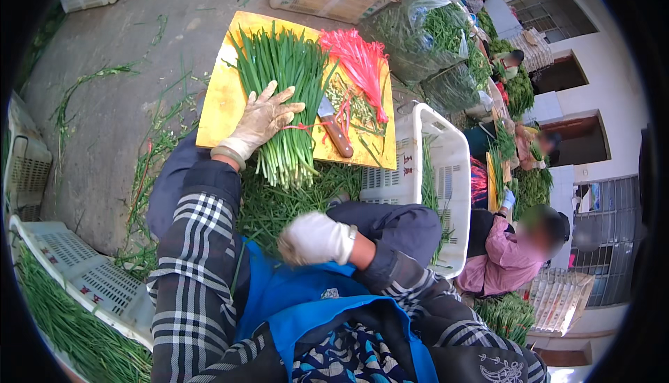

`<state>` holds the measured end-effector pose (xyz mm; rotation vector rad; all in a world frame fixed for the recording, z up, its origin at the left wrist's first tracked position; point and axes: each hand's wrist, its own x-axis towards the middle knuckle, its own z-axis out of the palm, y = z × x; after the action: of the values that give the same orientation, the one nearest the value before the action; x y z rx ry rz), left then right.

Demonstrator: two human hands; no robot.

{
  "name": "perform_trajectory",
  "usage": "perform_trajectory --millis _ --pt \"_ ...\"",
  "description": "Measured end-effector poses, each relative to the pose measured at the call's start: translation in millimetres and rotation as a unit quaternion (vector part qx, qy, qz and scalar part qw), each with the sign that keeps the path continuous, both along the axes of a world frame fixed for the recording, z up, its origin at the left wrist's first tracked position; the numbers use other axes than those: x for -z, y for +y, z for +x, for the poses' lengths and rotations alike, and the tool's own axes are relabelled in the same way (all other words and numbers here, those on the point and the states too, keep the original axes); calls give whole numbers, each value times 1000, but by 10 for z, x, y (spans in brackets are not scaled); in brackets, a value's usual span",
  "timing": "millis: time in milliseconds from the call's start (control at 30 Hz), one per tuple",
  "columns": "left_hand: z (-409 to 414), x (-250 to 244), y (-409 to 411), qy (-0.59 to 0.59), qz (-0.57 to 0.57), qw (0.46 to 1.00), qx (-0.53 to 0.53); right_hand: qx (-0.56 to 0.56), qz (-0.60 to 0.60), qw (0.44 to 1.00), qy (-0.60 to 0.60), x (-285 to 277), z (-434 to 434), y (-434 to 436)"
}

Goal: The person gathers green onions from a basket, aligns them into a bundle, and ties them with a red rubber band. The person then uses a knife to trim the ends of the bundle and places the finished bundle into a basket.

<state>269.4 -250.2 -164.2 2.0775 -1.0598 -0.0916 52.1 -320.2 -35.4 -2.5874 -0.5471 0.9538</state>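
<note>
A bundle of green garlic chives (290, 69), banded with a pink tie near its pale ends, lies on a yellow cutting board (217, 106). My gloved left hand (266, 116) rests on the bundle with its fingers spread. Above my lap, apart from the board, is my gloved right hand (316, 239); its fingers are blurred and curled, and whether they hold anything is hidden. Right of the bundle lies a knife with a wooden handle (337, 135), its blade partly under the leaves. Pink plastic strips (358, 64) and chopped stem bits (350, 101) are on the board's right side.
A white plastic crate (418, 158) stands right of the board; another crate (89, 268) full of long greens is at lower left. Cut leaves (303, 205) litter the floor below the board. Bagged greens (434, 38) stand at upper right. A co-worker in pink (512, 257) sits at right.
</note>
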Motion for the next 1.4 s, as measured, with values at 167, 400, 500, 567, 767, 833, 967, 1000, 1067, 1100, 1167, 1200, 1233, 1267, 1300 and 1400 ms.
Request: perform_trajectory --millis 167,400,500,567,767,833,967,1000,1067,1100,1167,1200,1233,1267,1300,1400 --pt "-109 -102 31 -39 -31 997 -57 214 122 953 -175 -326 -149 -318" --pt "-296 -284 -58 -37 79 995 57 48 -265 861 -431 252 454 -284" --pt "-194 -268 -100 -19 82 994 65 38 -292 847 -441 390 445 -297" --pt "-212 -231 -79 -10 78 995 58 24 -212 903 -372 291 380 -273" --pt "-249 -240 -90 -2 64 997 51 159 208 965 30 -405 -119 -395" --pt "-221 -251 -111 6 77 996 46 227 117 939 -230 -295 -133 -422" --pt "-244 -265 -125 15 79 996 42 222 35 879 -421 -64 44 -553" --pt "-239 -269 -124 17 79 996 40 221 -69 865 -444 -99 108 -508" --pt "-225 -279 -116 21 84 996 33 221 -116 887 -388 -2 230 -480" --pt "-224 -291 -127 23 88 995 32 223 -146 895 -357 62 281 -469" --pt "-244 -315 -149 29 98 994 29 229 -143 875 -403 332 308 -499" --pt "-256 -291 -140 40 96 994 27 263 -94 874 -396 349 302 -497" --pt "-252 -269 -131 36 91 995 24 298 -46 871 -388 351 298 -500" --pt "-241 -249 -122 32 86 996 21 316 -49 880 -352 337 305 -515" --pt "-221 -246 -126 27 77 996 20 333 -55 886 -317 269 310 -533" --pt "-220 -215 -122 23 89 996 14 372 50 915 -145 80 75 -631"
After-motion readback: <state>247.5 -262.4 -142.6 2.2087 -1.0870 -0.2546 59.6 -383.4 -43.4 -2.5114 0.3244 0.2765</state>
